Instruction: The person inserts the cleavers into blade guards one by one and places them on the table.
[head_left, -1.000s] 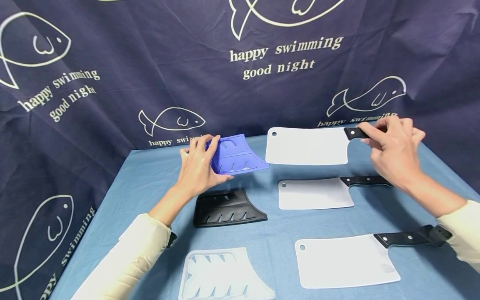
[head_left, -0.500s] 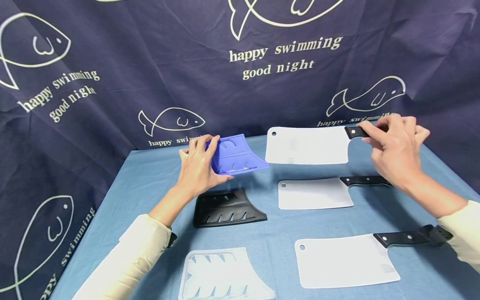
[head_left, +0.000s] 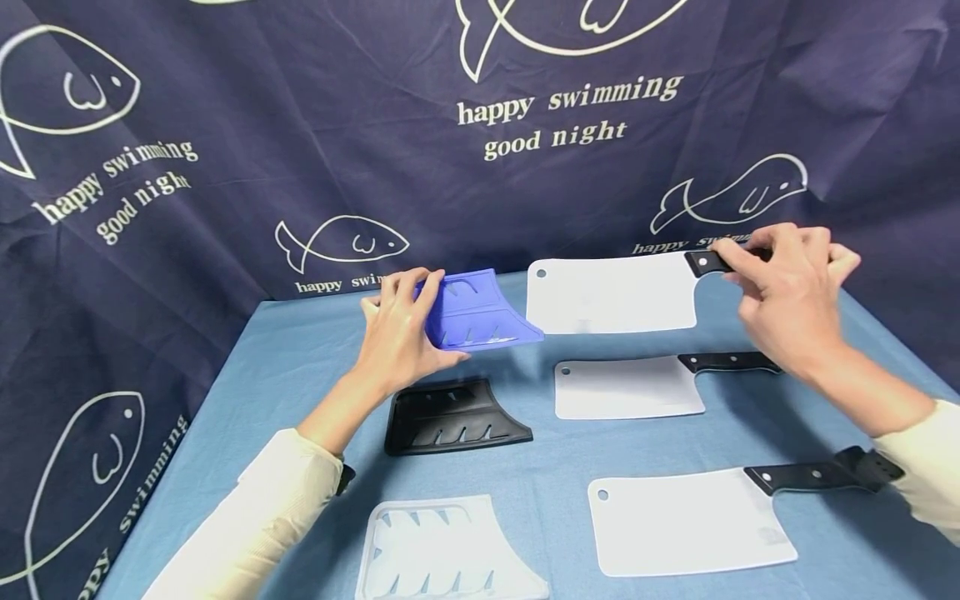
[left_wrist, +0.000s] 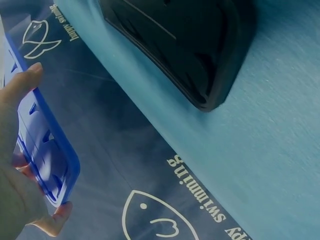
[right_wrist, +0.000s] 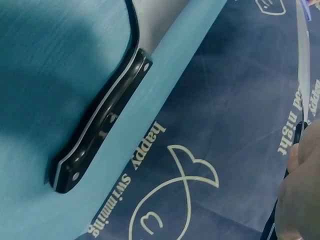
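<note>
Above the counter [head_left: 525, 475], the left hand [head_left: 393, 337] has its fingers [head_left: 430, 292] clamped on the blue sheath [head_left: 476, 312], which looks light and bendy. Just beside it, the right hand [head_left: 793, 300] grips the raised cleaver [head_left: 611, 294] by its handle [head_left: 701, 263], likely safest for something stiff and heavier.

Curtained workspace, room type unclear, fish-print fabric [head_left: 360, 150], blue-covered table [head_left: 277, 358]

Head view: bright, mostly sharp; upper cleaver blade [head_left: 611, 293] washes out nearly white; soft shadows darken blue tablecloth [head_left: 285, 367]. Wrist views: dimmer, bluish, softer; black blade guard [left_wrist: 175, 42] loses detail
</note>
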